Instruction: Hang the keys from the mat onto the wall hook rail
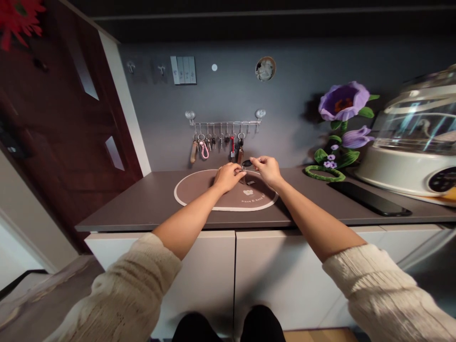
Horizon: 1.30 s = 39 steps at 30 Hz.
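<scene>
Above a brown oval mat with a pale rim, my two hands meet over a small bunch of keys. My right hand pinches the black key fob between thumb and fingers. Close on its left, my left hand has its fingers closed on the metal ring side of the same keys; the fingers partly hide it. Behind them, a clear hook rail on the wall carries several key sets, among them a pink strap and a red key holder.
On the right of the dark countertop lie a black phone, purple knitted flowers with a green ring base, and a cream appliance with a clear dome. White cabinet doors are below. A wall switch panel sits above.
</scene>
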Tool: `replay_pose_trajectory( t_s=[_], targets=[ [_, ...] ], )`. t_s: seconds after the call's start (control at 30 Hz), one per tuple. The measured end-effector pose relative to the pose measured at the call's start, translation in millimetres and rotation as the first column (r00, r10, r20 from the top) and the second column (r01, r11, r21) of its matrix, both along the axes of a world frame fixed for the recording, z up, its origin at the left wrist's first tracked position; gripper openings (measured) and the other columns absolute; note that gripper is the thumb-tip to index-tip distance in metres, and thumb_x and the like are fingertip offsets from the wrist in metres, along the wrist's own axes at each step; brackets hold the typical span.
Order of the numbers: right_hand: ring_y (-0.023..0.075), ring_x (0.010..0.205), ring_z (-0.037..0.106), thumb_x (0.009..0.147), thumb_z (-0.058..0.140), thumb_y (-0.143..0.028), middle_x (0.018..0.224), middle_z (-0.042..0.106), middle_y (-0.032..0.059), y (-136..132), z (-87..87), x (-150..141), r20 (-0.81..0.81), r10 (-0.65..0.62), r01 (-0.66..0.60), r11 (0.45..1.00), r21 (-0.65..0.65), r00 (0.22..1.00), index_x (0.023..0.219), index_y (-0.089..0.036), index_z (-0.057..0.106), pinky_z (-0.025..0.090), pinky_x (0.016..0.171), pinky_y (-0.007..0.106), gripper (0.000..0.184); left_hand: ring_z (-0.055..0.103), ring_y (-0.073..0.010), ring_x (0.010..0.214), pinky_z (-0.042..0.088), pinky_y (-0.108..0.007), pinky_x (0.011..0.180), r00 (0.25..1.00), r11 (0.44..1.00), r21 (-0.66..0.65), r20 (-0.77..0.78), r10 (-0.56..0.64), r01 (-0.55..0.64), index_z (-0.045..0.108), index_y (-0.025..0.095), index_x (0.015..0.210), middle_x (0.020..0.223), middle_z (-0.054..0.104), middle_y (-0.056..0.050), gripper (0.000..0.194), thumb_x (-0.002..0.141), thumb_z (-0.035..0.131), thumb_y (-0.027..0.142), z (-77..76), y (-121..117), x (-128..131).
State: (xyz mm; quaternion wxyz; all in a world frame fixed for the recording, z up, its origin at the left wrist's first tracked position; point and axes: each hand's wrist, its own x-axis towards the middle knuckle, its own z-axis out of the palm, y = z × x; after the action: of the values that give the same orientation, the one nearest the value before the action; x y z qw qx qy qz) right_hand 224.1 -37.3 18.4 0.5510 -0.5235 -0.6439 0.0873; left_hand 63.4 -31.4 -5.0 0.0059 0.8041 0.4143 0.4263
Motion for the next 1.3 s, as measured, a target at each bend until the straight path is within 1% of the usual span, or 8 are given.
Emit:
replay_pose_trajectory(
  t_s=[0.2, 0.4, 0.5, 0.73, 0.93, 1.0, 1.13, 1.3],
  targets=[
    [0.0086, 0.049, 0.045, 0.071, 0.055, -0.048, 0.049, 0.052, -0.0004, 4, -2.8, 0, -0.096, 0.108, -0.108, 0.994, 0.009, 0.989, 0.052, -0.016, 0.051, 0.036, 0.055, 0.022, 0.038, 0.054, -0.0120, 0.073, 0.041, -0.023, 0.072, 0.999, 0.998, 0.058, 0.052, -0.015, 0.012, 0.063, 0.018, 0.083, 0.082, 0.060, -0.003, 0.016, 0.080, 0.050, 0.027, 1.4, 3, -1],
    [0.0080, 0.049, 0.044, 0.071, 0.055, -0.049, 0.050, 0.051, -0.0006, 7, -4.7, 2, -0.172, 0.106, -0.109, 0.994, -0.007, 0.979, 0.051, -0.016, 0.049, 0.038, 0.056, 0.021, 0.039, 0.054, -0.0138, 0.078, 0.040, -0.025, 0.075, 0.996, 0.998, 0.050, 0.085, 0.031, -0.035, 0.061, 0.019, 0.082, 0.083, 0.060, -0.003, 0.018, 0.082, 0.044, 0.025, 3.7, 5, -2],
    [0.0075, 0.047, 0.042, 0.072, 0.055, -0.049, 0.049, 0.049, -0.0010, 7, -5.5, 1, -0.232, 0.138, -0.154, 0.987, -0.049, 0.963, 0.052, -0.017, 0.049, 0.037, 0.053, 0.021, 0.038, 0.054, -0.0143, 0.079, 0.040, -0.025, 0.074, 0.991, 0.998, 0.053, 0.131, 0.030, -0.038, 0.060, 0.018, 0.080, 0.083, 0.061, -0.003, 0.017, 0.082, 0.044, 0.023, 4.7, 4, -1],
    [0.0066, 0.044, 0.039, 0.071, 0.060, -0.042, 0.048, 0.046, -0.0018, 7, -8.6, -4, -0.409, 0.230, -0.332, 0.922, -0.198, 0.883, 0.055, -0.015, 0.049, 0.034, 0.047, 0.021, 0.033, 0.055, -0.0120, 0.073, 0.041, -0.023, 0.071, 0.949, 0.999, 0.003, 0.313, -0.038, 0.039, 0.057, 0.016, 0.077, 0.075, 0.063, -0.001, 0.014, 0.081, 0.045, 0.021, 6.0, 8, -2],
    [0.0070, 0.047, 0.042, 0.070, 0.060, -0.040, 0.051, 0.050, -0.0012, 8, -13.7, -6, -0.356, 0.266, -0.381, 0.872, -0.307, 0.896, 0.059, -0.015, 0.052, 0.033, 0.048, 0.021, 0.028, 0.057, -0.0110, 0.071, 0.043, -0.022, 0.070, 0.902, 0.994, -0.074, 0.430, -0.043, 0.082, 0.056, 0.016, 0.077, 0.072, 0.063, 0.000, 0.012, 0.080, 0.047, 0.021, 6.9, 11, -1],
    [0.0070, 0.050, 0.044, 0.068, 0.062, -0.036, 0.055, 0.053, -0.0013, 7, -14.5, -7, -0.341, 0.290, -0.392, 0.875, -0.284, 0.894, 0.063, -0.014, 0.055, 0.035, 0.052, 0.021, 0.023, 0.057, -0.0108, 0.070, 0.043, -0.022, 0.070, 0.893, 0.992, -0.075, 0.446, -0.060, 0.104, 0.056, 0.016, 0.077, 0.072, 0.063, 0.000, 0.011, 0.080, 0.047, 0.021, 6.8, 11, 0],
    [0.0083, 0.065, 0.051, 0.064, 0.064, -0.031, 0.073, 0.061, -0.0005, 6, -13.2, -8, -0.333, 0.375, -0.435, 0.892, -0.127, 0.865, 0.075, -0.016, 0.061, 0.040, 0.068, 0.023, 0.019, 0.057, -0.0104, 0.069, 0.043, -0.022, 0.070, 0.879, 0.989, -0.069, 0.469, -0.083, 0.130, 0.056, 0.015, 0.076, 0.072, 0.063, -0.001, 0.010, 0.079, 0.048, 0.021, 6.5, 11, 0],
    [0.0092, 0.070, 0.053, 0.063, 0.066, -0.034, 0.078, 0.061, -0.0002, 5, -10.9, -9, -0.318, 0.475, -0.518, 0.853, -0.060, 0.820, 0.078, -0.016, 0.061, 0.040, 0.073, 0.024, 0.024, 0.057, -0.0106, 0.069, 0.043, -0.022, 0.069, 0.864, 0.987, -0.050, 0.492, -0.108, 0.151, 0.056, 0.015, 0.076, 0.072, 0.063, -0.001, 0.010, 0.078, 0.049, 0.021, 5.6, 10, 1]
  ],
)
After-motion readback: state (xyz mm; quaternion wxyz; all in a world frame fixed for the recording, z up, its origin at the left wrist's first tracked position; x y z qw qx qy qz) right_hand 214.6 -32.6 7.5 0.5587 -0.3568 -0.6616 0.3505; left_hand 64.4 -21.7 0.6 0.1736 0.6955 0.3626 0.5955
